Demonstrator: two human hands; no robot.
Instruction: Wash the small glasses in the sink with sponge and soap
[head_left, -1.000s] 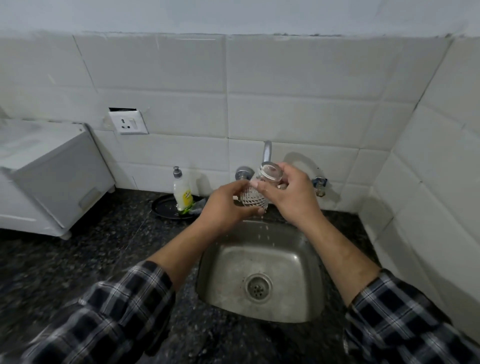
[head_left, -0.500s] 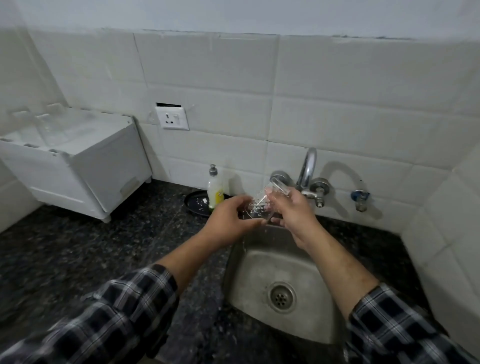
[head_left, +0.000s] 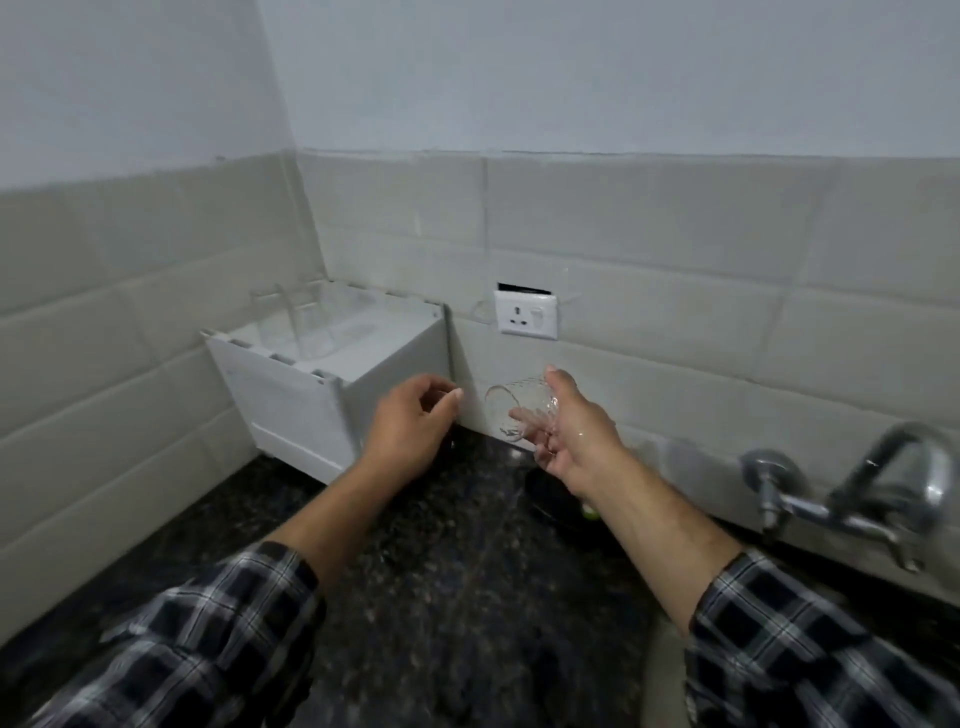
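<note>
My right hand holds a small clear patterned glass on its side, mouth turned left, in the air over the dark counter. My left hand hovers just left of it with fingers loosely curled and nothing in them. A white drying box stands on the counter at the back left; blurred clear glassware shows on its top. The tap sticks out of the wall at the right. The sink is out of view. Sponge and soap are hidden behind my right wrist.
The dark speckled counter fills the foreground. A black dish lies against the wall under my right wrist. A white wall socket sits above the hands. Tiled walls meet in the corner behind the box.
The view has swung left, away from the sink. Both hands moved left from the tap; my left hand let go of the glass, which my right hand now carries alone towards the white box.
</note>
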